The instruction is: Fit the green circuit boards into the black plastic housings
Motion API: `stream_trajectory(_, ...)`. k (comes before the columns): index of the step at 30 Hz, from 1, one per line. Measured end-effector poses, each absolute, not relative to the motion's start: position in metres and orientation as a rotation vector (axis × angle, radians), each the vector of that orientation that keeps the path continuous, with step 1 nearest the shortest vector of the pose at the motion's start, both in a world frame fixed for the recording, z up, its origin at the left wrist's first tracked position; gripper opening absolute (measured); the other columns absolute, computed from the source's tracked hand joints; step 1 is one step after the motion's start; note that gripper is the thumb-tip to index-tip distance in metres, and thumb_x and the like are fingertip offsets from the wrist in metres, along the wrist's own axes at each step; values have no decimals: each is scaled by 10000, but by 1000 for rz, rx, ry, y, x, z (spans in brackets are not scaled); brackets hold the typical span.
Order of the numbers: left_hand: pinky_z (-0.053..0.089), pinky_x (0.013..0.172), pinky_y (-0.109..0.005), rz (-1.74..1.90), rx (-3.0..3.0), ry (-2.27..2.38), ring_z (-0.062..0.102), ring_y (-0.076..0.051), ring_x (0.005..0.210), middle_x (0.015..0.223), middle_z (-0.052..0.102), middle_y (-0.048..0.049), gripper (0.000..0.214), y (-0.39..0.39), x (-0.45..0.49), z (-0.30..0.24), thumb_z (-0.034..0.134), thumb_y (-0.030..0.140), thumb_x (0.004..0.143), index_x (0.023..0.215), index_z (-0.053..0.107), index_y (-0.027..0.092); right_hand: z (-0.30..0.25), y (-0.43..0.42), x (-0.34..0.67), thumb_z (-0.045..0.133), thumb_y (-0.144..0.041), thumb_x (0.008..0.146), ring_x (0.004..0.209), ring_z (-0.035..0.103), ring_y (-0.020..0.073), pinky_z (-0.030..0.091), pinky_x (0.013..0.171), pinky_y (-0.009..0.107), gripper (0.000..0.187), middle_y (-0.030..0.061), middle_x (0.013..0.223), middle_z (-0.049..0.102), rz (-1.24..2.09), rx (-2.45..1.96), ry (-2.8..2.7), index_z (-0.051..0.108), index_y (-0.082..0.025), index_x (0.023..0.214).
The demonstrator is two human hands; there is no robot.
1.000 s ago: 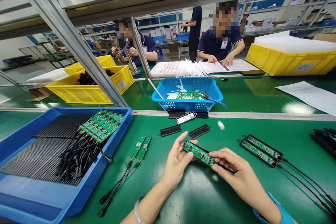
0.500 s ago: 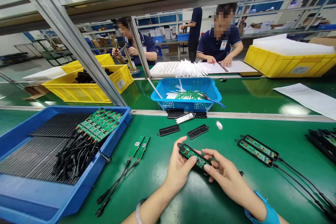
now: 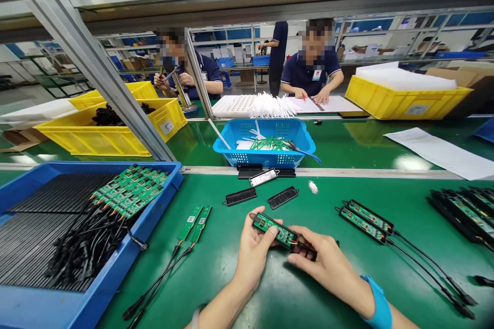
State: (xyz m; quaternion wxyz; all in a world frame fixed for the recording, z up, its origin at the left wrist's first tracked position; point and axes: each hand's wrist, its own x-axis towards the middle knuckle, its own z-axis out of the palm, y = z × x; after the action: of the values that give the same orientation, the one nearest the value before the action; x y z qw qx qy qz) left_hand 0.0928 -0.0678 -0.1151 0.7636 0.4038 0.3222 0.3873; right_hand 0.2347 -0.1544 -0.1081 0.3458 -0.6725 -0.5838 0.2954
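Observation:
My left hand (image 3: 252, 253) grips a narrow black case, thumb pressed on the green circuit board (image 3: 283, 235) lying in it. At the case's near right end, where thin coloured wires show, my right hand (image 3: 328, 262) is closed around the black cable (image 3: 307, 252); its fingers partly hide it. Two circuit boards with cables (image 3: 196, 223) lie left of my hands. Beyond my hands are two black cases (image 3: 283, 197) and one with a white lining (image 3: 264, 178). To the right lie two cases fitted with boards (image 3: 366, 221), their cables trailing toward me.
A blue tray (image 3: 175, 175) at left holds boards, cables and black strips. A blue basket (image 3: 264, 158) with green and white strips stands behind. More filled cases (image 3: 466, 211) lie far right. Yellow bins (image 3: 409, 100) and co-workers (image 3: 312, 69) are across the bench, under a metal frame.
My right thumb has come off the board's end, and my right fingers now close around the cable, exposing the coloured wires. The whole view has shifted slightly.

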Motion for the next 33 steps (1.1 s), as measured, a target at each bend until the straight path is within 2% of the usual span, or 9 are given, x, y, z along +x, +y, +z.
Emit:
stream_trajectory(2,519,802,-341,860,889,712,662,-194,864,956,689,-77,559,-67,92,-114,707,316,751,1195,388,198,-108,-156,239,582,-417,847,593,546,157,400,553,249,228,3,674,614,610,-1802,-1578,654,-201,852)
stream_trajectory(4,516,810,-349,873,929,716,667,-210,888,965,691,-80,567,-67,91,-113,711,340,744,1195,394,206,-110,-157,242,521,-435,888,560,514,145,365,534,248,329,4,618,584,522,-1812,-1610,620,-198,683)
stream_trajectory(6,509,825,-350,887,985,716,670,-216,902,951,693,-72,570,-68,90,-113,711,358,740,1195,397,215,-112,-157,243,496,-459,898,534,504,138,346,515,245,386,2,581,583,538,-1774,-1620,626,-199,644)
stream_trajectory(13,517,801,-313,866,1007,694,676,-211,914,914,700,-49,564,-71,88,-116,690,354,762,1206,365,234,-113,-155,240,436,-490,918,507,548,127,377,521,226,495,14,559,618,683,-1678,-1545,648,-180,595)
stream_trajectory(20,526,775,-311,847,970,672,677,-212,915,945,699,-66,516,-72,90,-116,668,315,794,1194,353,231,-113,-156,236,440,-487,918,509,530,136,345,506,242,487,17,550,602,557,-1723,-1594,633,-190,584)
stream_trajectory(24,529,779,-330,860,945,670,681,-220,903,957,703,-78,522,-73,89,-116,664,321,796,1202,349,229,-107,-155,235,422,-464,928,529,563,135,392,533,232,483,17,574,628,751,-1687,-1487,638,-183,600)
stream_trajectory(27,526,796,-338,869,965,670,679,-223,911,979,703,-84,515,-74,88,-117,665,328,792,1193,358,230,-104,-154,235,426,-472,918,531,571,129,438,545,229,403,8,634,655,964,-1597,-1358,668,-171,804)
stream_trajectory(29,523,811,-339,866,987,671,675,-223,926,983,705,-82,516,-75,88,-117,673,335,785,1185,363,230,-104,-154,235,424,-473,916,524,570,125,454,553,231,366,-7,638,652,1049,-1544,-1299,621,-167,955)
stream_trajectory(33,518,818,-328,860,1009,689,671,-218,932,982,708,-77,510,-76,88,-118,668,356,786,1172,360,230,-106,-155,232,388,-430,939,446,523,106,406,528,209,299,-64,462,533,998,-1578,-1328,510,-194,800)
